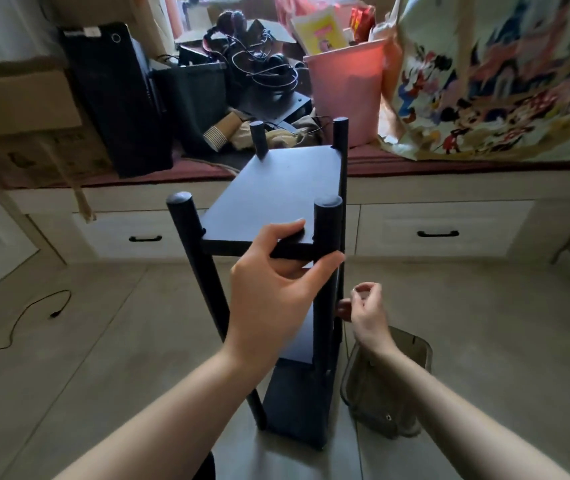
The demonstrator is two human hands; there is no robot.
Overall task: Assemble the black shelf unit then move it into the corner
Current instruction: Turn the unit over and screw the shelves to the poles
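Four round posts carry the black shelf unit (278,199), which stands upright on the tiled floor (103,358) at the middle of the view, three boards visible one under another. Starting at nine o'clock, a thin black cable (34,313) trails loose over the tiles, well apart from the work. Next comes the left hand (276,289): thumb on top of the uppermost board, fingers curled under its near edge and against the near right post, so it is clamped on the shelf unit. That hold looks meant to steady the tall, narrow frame while the other hand works lower down. Just past the post, at about four o'clock from the top board, the right hand (366,310) has its fingertips pinched together beside the post at the height of the second board; something small may sit between them, perhaps a screw or cap, but it is too small to tell. A clear plastic bag (387,386) lies on the floor directly below that hand, within easy reach, likely for fittings. Behind, from ten to two o'clock, a window bench (449,188) with drawers is piled with boxes, a pink bin (349,91) and a cartoon-print bag (505,74). My reading is that assembly is nearly finished and the move to the corner not yet begun.
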